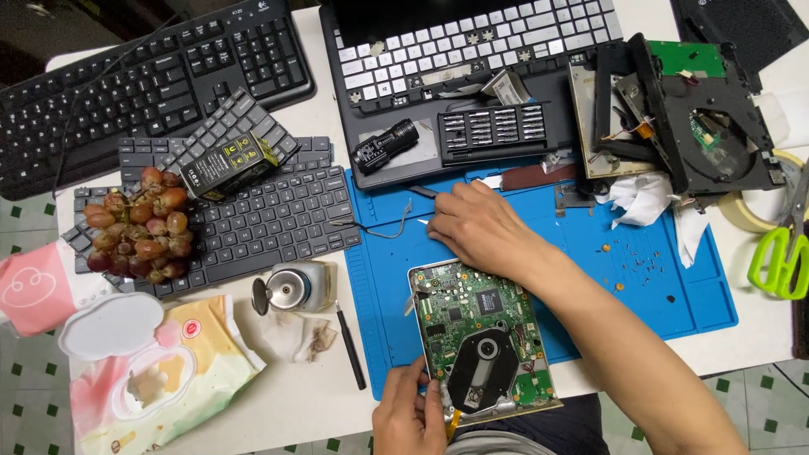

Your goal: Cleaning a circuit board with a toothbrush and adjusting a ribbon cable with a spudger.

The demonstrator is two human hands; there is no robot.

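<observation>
The circuit board [480, 341], a green board with a black round part on it, lies tilted at the lower middle of the frame, partly on the near edge of the blue mat [674, 286] and partly past the table edge. The left hand [410, 413], at the bottom middle, grips the board's lower left corner, thumb on top. The right hand [480, 226] reaches across the mat's upper middle, its fingers curled down toward the mat near a thin black wire [379, 229]; whether it pinches something cannot be told.

Above the mat sits an opened laptop [472, 50] with missing keys, a black bit set [491, 128] and a small black flashlight [386, 145] resting on it. At upper right lies a taken-apart disc drive [699, 118], with crumpled tissue [645, 198] just below it. Green-handled scissors [784, 253] and a tape roll [750, 215] are at the right edge. On the left, a bunch of grapes [139, 226] rests on a dark keyboard [270, 219], and a wipes pack [160, 371] lies at lower left.
</observation>
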